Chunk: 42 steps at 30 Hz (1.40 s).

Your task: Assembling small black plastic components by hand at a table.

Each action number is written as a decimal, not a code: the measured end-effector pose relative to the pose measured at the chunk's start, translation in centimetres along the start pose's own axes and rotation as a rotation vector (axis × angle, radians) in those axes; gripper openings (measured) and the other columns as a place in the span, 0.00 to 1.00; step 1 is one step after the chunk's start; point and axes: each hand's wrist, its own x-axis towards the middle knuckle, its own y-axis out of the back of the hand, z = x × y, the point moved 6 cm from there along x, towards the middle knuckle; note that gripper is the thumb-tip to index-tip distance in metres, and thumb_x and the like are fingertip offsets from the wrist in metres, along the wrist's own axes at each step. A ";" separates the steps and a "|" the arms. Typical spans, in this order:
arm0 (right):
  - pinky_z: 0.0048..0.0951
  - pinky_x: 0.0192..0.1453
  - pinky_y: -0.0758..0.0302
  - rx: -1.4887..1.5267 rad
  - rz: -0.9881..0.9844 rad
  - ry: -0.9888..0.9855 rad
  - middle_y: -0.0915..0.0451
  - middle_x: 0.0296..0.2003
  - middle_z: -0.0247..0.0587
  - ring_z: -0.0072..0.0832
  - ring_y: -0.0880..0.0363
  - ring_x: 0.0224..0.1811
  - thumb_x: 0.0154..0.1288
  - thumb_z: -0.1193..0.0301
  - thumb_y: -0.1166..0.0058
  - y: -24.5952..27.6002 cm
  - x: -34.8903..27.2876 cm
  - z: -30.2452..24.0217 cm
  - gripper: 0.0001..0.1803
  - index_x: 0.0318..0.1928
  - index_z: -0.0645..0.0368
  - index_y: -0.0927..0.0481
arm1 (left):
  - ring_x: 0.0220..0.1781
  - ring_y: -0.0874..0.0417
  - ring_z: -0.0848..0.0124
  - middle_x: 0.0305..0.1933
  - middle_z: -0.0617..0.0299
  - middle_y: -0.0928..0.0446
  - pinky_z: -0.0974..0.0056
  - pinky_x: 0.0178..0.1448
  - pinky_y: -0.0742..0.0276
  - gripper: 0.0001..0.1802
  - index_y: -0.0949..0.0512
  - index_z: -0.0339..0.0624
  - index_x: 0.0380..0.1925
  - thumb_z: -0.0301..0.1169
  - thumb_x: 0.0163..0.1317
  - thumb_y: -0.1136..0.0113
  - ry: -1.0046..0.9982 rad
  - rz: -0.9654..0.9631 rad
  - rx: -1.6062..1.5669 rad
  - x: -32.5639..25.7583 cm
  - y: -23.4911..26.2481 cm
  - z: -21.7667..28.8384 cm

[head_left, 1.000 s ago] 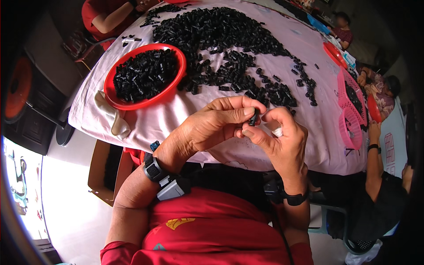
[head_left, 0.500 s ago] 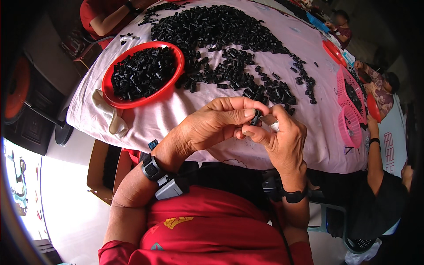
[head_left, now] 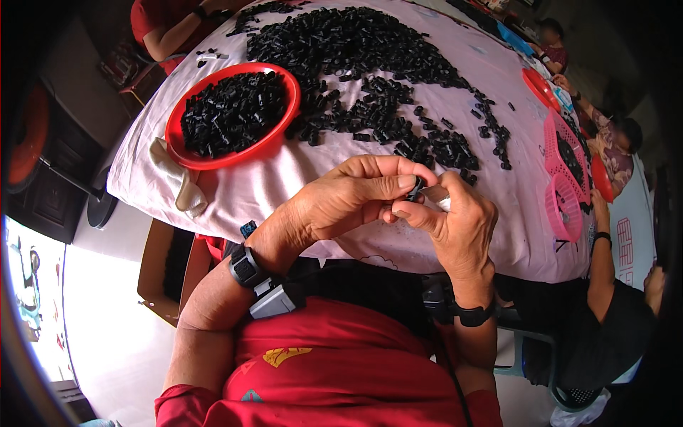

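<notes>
Barely any shift since half a second ago — both hands stay pressed together above the near table edge, view nudged slightly. Left hand [head_left: 341, 203] curled, thumb and forefinger pinched on a small black plastic part [head_left: 415, 188]; its long axis seems to run up-right to down-left, upper end toward the pile, though it is mostly hidden. Right hand [head_left: 455, 224] half closed, fingertips on the same part plus a pale piece, too small to identify. Loose black parts [head_left: 370, 78] cover the pink tablecloth [head_left: 299, 178]; red bowl [head_left: 288, 117] of them far left.
</notes>
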 end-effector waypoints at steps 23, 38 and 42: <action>0.32 0.20 0.28 -0.061 0.005 0.024 0.25 0.16 0.37 0.34 0.23 0.17 0.44 0.39 0.35 -0.4 -0.2 0.2 0.32 0.21 0.57 0.30 | 0.35 0.25 0.81 0.40 0.66 0.20 0.75 0.41 0.27 0.16 0.23 0.37 0.52 0.34 0.69 0.45 0.005 0.025 0.021 0.2 0.6 -0.5; 0.32 0.24 0.27 -0.021 -0.124 -0.046 0.22 0.19 0.42 0.38 0.20 0.21 0.53 0.43 0.36 -1.0 -0.4 0.8 0.30 0.24 0.61 0.27 | 0.32 0.28 0.84 0.34 0.71 0.23 0.77 0.37 0.30 0.14 0.21 0.41 0.50 0.35 0.68 0.43 0.004 0.054 0.061 0.2 0.6 -0.6; 0.32 0.24 0.27 -0.001 -0.137 -0.045 0.21 0.20 0.42 0.37 0.19 0.21 0.53 0.44 0.36 -1.2 -0.5 1.1 0.29 0.26 0.61 0.25 | 0.32 0.28 0.83 0.36 0.71 0.23 0.77 0.38 0.29 0.14 0.21 0.41 0.49 0.35 0.69 0.43 0.008 0.049 0.045 0.2 0.5 -0.7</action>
